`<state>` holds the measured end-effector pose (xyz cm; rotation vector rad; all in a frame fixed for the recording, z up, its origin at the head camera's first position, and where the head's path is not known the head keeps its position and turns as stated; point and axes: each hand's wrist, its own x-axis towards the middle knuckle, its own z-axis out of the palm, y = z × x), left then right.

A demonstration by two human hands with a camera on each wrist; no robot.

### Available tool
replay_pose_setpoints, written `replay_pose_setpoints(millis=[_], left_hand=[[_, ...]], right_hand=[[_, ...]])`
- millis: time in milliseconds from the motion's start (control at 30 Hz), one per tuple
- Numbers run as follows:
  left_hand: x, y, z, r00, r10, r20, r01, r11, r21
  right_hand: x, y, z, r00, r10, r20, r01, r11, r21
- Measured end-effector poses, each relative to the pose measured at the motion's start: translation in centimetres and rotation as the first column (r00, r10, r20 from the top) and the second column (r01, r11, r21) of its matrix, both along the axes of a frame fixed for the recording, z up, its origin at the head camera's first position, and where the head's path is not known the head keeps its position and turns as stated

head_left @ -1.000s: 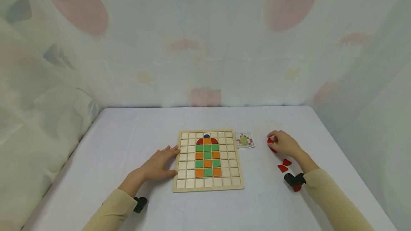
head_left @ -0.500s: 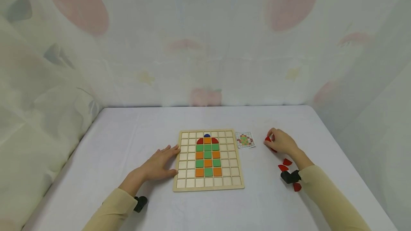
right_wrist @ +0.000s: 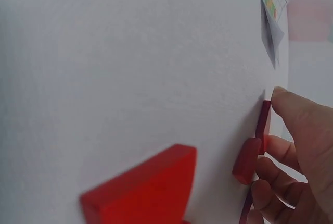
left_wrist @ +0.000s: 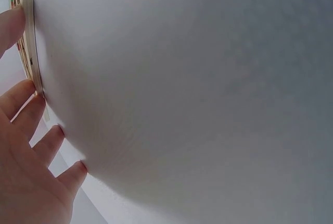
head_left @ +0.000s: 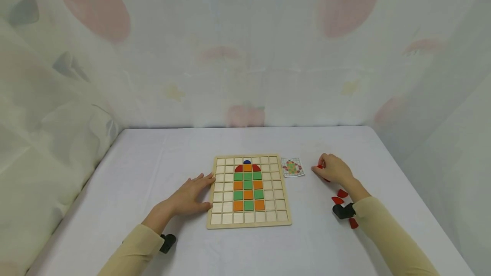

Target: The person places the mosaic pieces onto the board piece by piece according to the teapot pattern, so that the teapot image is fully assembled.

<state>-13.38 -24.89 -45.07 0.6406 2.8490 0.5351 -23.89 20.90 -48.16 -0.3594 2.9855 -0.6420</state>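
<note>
My left hand (head_left: 192,195) lies spread along the left edge of a wooden grid board (head_left: 276,216), thumb and fingertips at its rim (left_wrist: 29,41). Green and orange square tiles, two red quarter-round tiles and one blue half-round tile form a figure in the grid. Right of the board, my right hand (head_left: 334,169) pinches a red quarter-round tile (right_wrist: 264,125) between thumb and index finger, low over the table. A second red tile (right_wrist: 246,161) lies under its curled fingers, partly hidden in the head view.
A small paper pattern card (head_left: 293,168) lies against the board's right side, one corner lifted. More red tiles (head_left: 337,200) lie beneath the right wrist, one large in the right wrist view (right_wrist: 145,187). White cloth covers the table (head_left: 172,148); printed curtains hang behind.
My right hand has slid a little to the left, and the red tile at its fingertips has shifted left too. The left hand and the board have stayed put.
</note>
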Motion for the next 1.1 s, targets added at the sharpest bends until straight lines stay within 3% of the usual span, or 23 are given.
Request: replay_pose_setpoints(millis=[400, 733, 1100], left_hand=[[0.0, -0.1, -0.2, 1.0, 0.01, 0.002, -0.01, 1.0, -0.001], [0.1, -0.1, -0.2, 1.0, 0.012, 0.011, -0.012, 1.0, 0.003], [-0.1, 0.0, -0.1, 1.0, 0.02, 0.013, -0.02, 1.0, -0.008]], right_hand=[[0.6, 0.6, 1.0, 0.996, 0.069, 0.061, -0.069, 0.998, -0.004], [0.9, 0.5, 0.5, 0.998, 0.064, -0.011, -0.064, 0.998, -0.005], [1.4, 0.1, 0.5, 0.995, 0.069, -0.076, -0.075, 0.994, -0.079]])
